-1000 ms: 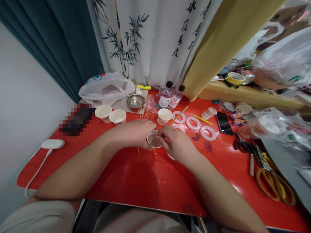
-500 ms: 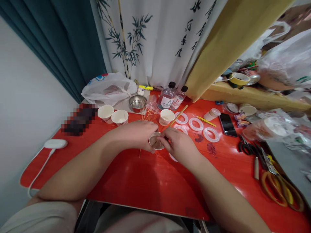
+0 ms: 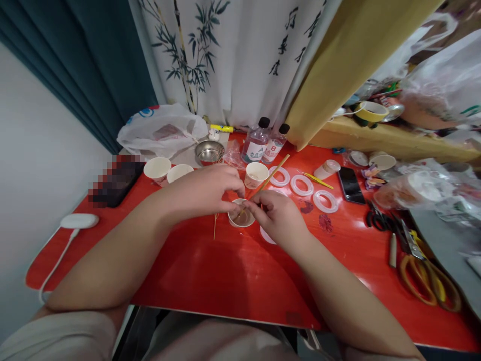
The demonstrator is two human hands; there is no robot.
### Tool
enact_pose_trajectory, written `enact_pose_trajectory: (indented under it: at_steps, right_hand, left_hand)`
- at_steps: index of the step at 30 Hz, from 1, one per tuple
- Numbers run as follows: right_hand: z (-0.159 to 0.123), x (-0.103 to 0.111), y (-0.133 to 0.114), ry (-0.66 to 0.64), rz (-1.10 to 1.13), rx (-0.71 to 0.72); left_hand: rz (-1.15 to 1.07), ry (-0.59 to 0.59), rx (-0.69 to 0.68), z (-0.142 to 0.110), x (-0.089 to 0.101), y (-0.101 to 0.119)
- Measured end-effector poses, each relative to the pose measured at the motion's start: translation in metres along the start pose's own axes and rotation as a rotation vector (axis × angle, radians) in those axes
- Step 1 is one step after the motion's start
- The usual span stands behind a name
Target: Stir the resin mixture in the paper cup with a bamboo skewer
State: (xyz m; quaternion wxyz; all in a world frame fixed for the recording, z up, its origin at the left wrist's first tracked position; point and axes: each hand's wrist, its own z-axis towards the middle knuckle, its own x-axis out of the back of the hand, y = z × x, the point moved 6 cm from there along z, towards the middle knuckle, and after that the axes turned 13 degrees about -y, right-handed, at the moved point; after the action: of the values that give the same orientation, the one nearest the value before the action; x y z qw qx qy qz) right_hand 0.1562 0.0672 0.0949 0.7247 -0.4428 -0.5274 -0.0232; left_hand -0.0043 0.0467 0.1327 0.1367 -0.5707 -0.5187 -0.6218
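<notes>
A small paper cup point(image 3: 244, 224) with liquid in it stands on the red table in front of me. My right hand point(image 3: 280, 213) pinches a flat wooden stick point(image 3: 278, 169), whose lower end dips into this cup. At the cup's left rim is my left hand point(image 3: 212, 189), with thumb and fingers apart and nothing seen between them. Thin dried stems point(image 3: 215, 228) lie partly hidden beneath that hand. Just behind the cup stands another paper cup point(image 3: 257, 175), while white ring molds point(image 3: 301, 185) lie to the right.
Bottles marked A point(image 3: 256, 143) and B point(image 3: 276, 145) stand at the back beside a metal bowl point(image 3: 209, 152). Two paper cups point(image 3: 157, 170) are at left. Yellow tweezers point(image 3: 318, 181), a phone point(image 3: 351, 185) and large scissors point(image 3: 423, 271) lie at right.
My left hand has let go of the cup and lifted slightly left, its fingers spreading. The right hand still holds the stick in the cup. The view has shifted a little.
</notes>
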Motion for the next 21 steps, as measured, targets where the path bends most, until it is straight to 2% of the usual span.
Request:
enact_pose_trajectory:
  at_steps: [7, 15, 21]
  right_hand:
    - [0.0, 0.0, 0.002, 0.036, 0.092, -0.048]
    - [0.002, -0.003, 0.004, -0.096, 0.139, -0.099]
    - [0.002, 0.001, 0.002, -0.1, 0.071, -0.068]
  left_hand:
    - [0.01, 0.061, 0.001, 0.012, -0.006, 0.01]
    - [0.025, -0.034, 0.108, 0.017, -0.013, 0.006]
    - [0.047, -0.049, 0.035, 0.017, -0.017, 0.006]
